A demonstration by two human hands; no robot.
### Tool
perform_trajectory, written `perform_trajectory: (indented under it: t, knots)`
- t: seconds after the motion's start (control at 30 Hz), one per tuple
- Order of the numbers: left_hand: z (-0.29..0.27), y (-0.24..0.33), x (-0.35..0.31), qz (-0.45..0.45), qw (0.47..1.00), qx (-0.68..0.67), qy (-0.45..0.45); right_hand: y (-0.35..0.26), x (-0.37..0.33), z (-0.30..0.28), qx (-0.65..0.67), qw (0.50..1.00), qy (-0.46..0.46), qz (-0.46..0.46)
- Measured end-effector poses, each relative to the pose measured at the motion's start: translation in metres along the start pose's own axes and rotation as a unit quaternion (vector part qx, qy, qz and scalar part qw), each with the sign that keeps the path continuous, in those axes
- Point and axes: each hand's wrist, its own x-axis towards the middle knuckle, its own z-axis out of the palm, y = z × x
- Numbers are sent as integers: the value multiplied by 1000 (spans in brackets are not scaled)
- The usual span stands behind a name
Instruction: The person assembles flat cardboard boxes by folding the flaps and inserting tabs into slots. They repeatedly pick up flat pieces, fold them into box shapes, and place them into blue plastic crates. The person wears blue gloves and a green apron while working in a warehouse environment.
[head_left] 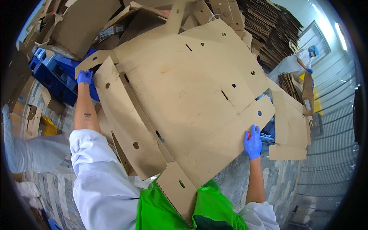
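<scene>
A large flattened cardboard box [172, 96], brown with slots, round holes and side flaps, spreads tilted in front of me. Its near flap [178, 188] reaches down against my green apron [157, 207]. My left hand [85, 76], in a blue glove, is closed on the flap at the box's far left corner, with the fingertips partly hidden. At the right edge is my right hand [253, 143], also gloved in blue, beside a corner flap. A small red object [249, 135] shows between its thumb and fingers; its kind is too small to make out.
Blue pallets [53, 76] stand at the left, with piled cardboard boxes [82, 27] behind. A tall stack of flattened cardboard [268, 27] rises at the back right. Another opened sheet [289, 122] lies to the right. One person [295, 61] works far right; another person's white sleeve [38, 153] is left.
</scene>
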Motion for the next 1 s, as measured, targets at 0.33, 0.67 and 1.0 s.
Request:
perform_trajectory:
  t: [0.33,0.67,1.0]
  knots:
    - [12,-80,-234,449,655,595,125,6,-23,17,127,970,190,80]
    - [2,-140,-370,412,446,764,-218,-36,-6,-21,17,994,83,66]
    - [-2,-143,-376,390,437,774,-241,-14,106,-23,3,1000,-15,-25]
